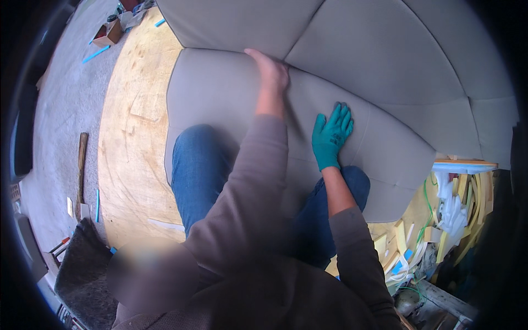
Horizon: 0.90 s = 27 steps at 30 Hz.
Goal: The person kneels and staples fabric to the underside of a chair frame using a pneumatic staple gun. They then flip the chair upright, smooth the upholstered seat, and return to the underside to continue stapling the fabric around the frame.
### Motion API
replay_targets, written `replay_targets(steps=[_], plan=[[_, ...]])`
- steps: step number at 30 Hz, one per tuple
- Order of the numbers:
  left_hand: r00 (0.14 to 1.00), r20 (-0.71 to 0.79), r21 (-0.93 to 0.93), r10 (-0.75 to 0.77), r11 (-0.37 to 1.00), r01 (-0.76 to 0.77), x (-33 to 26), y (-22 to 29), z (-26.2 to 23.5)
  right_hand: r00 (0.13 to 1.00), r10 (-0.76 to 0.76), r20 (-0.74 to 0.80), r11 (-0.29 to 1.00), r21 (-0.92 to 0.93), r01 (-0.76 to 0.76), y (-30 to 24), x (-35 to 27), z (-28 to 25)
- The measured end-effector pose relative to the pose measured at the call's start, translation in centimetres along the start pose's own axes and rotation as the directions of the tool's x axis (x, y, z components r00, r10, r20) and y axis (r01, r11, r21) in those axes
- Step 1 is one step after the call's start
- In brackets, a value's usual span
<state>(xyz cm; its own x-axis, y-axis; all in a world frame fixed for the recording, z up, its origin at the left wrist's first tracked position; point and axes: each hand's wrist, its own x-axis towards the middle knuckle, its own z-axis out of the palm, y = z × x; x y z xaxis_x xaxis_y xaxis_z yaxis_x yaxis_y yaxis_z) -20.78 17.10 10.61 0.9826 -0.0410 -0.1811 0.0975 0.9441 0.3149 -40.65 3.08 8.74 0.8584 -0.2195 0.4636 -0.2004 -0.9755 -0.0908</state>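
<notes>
Seat cushion (220, 93), gray, is under R gloved hand (333, 133), fingers spread flat, w/ L bare hand (270, 72) by backrest (242, 25), grip I can't tell remotely.

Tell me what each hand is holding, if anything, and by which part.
The right hand holds nothing; it lies flat on the grey upholstery. Whether the left hand, at the crease, grips anything cannot be told.

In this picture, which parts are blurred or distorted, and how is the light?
Head view: blurred round patch at lower left; wooden board with its left edge looking curved; corners falling to black; grey upholstery softly lit, without harsh glare; gloved right hand reasonably clear.
</notes>
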Motion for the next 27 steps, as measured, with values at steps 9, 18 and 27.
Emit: replay_targets(steps=[9,18,27], plan=[[0.992,0.034,0.033,-0.118,0.993,0.117,-0.2,0.7,-0.4,1.000,0.005,-0.008,0.998,-0.066,-0.006,0.0,-0.3,1.0],[0.988,0.069,-0.022,-0.139,0.990,0.141,-0.6,0.8,-0.1,0.998,-0.014,-0.059,1.000,-0.020,0.013,-0.4,-0.1,0.2],[0.994,-0.112,0.597,-0.016,0.799,0.080,-6.3,5.8,-1.4,0.997,-0.017,-0.078,1.000,0.008,0.018,-0.4,0.0,0.7]])
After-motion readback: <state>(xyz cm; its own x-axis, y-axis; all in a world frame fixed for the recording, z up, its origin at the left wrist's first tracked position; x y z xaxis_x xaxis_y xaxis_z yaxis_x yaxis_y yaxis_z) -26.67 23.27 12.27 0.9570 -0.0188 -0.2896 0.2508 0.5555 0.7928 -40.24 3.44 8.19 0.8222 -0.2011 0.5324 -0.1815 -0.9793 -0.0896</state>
